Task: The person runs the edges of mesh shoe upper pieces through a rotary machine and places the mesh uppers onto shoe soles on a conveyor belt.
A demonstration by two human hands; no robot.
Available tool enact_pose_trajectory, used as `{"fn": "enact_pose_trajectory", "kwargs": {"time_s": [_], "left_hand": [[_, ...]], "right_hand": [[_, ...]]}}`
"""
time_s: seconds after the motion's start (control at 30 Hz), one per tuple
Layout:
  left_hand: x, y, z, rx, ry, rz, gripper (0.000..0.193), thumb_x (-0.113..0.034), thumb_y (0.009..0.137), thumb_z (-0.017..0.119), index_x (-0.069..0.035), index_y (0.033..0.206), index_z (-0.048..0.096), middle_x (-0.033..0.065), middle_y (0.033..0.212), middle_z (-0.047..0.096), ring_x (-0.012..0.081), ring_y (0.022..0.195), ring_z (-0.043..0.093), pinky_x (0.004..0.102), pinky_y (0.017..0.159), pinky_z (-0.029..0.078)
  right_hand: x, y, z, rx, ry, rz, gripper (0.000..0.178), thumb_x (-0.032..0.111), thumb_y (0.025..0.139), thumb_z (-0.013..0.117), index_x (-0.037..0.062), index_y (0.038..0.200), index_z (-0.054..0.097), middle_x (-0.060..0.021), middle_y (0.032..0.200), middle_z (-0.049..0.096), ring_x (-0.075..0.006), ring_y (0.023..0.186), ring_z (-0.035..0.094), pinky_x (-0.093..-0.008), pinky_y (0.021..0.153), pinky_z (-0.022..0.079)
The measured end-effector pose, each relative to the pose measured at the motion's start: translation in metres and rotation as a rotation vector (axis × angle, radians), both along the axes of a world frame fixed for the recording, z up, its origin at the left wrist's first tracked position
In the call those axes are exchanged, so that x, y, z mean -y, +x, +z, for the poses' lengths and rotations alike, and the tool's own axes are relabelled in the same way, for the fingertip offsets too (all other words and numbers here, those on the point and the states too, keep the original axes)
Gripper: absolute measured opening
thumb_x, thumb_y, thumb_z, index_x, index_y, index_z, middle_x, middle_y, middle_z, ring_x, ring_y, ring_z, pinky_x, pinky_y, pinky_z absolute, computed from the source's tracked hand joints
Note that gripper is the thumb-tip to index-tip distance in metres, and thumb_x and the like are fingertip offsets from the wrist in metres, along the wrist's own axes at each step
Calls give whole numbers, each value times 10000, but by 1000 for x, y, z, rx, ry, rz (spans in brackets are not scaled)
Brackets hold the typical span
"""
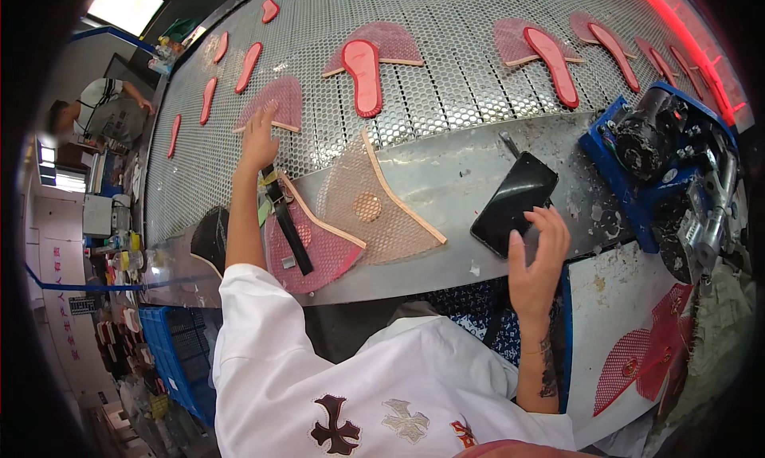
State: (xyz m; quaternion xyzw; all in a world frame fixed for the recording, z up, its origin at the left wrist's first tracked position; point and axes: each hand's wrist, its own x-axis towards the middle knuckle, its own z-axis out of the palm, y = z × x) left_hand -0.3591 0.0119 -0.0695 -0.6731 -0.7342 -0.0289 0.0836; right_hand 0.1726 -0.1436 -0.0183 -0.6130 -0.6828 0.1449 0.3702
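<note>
My left hand (259, 139) reaches forward onto the perforated metal mesh bed, its fingers stretched over the near edge of a pink mesh shoe-upper piece (285, 101); whether they touch it I cannot tell. My right hand (542, 255) hovers by the lower right edge of a black smartphone (516, 199), fingers bent and apart, holding nothing. Between my arms, on the smooth metal ledge (470, 151), lie a beige mesh piece (390, 227) and a darker pink one (331, 273). A black flat-handled tool (292, 231) rests across the pink piece.
Several red insoles (362, 76) lie along the bed, some on pink mesh pieces. A blue-framed motor unit (645, 139) stands at the right, beyond which a red light (693, 52) glows. Red mesh pieces (649, 350) lie lower right. Another person (103, 111) is far left, near a blue crate (174, 350).
</note>
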Motion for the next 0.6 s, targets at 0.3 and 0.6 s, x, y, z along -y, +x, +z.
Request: {"fn": "enact_pose_trajectory", "kwargs": {"time_s": [0.3,0.6], "left_hand": [[-58,-63,-72,151,-65,157,586,-413,964,394,-194,1490,259,180,1513,284,408,1358,305,547,1104,228],[-119,-81,-48,103,-41,365,596,-488,927,408,-150,1416,378,205,1432,398,455,1270,400,595,1054,282]], "right_hand": [[5,-14,-62,220,292,-35,419,153,857,543,12,1249,504,-212,1316,481,-359,1137,494,-442,951,393],[0,-18,-63,278,252,-68,410,194,877,501,3,1240,497,-219,1311,468,-362,1181,467,-451,980,383]]}}
